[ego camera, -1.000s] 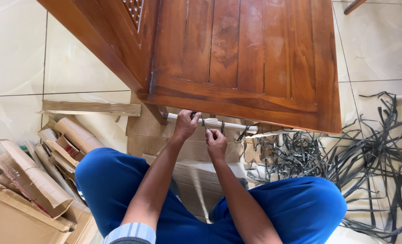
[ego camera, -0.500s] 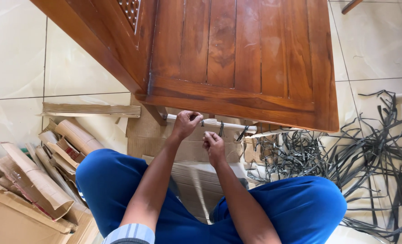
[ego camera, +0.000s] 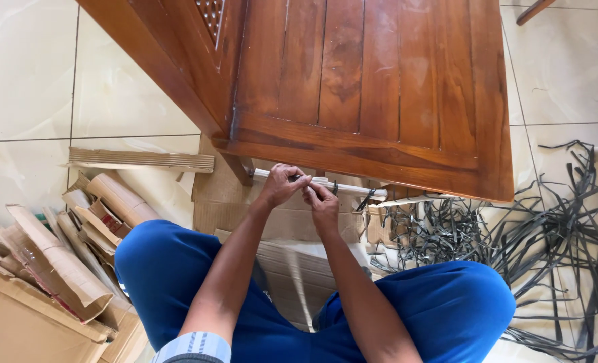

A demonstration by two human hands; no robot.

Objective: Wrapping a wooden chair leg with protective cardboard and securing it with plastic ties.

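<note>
- Your left hand is closed around a thin pale rod just under the near edge of the wooden cabinet, at the centre of the frame.
- Your right hand pinches the same rod just right of the left hand; fingertips of both hands nearly touch.
- The rod runs slightly downward to the right, with dark strips wound on it.
- Flattened cardboard lies beneath your hands.
- A tangle of dark strips spreads over the tiled floor at the right of the frame.
- Rolled and torn cardboard scraps pile up at the lower left.
</note>
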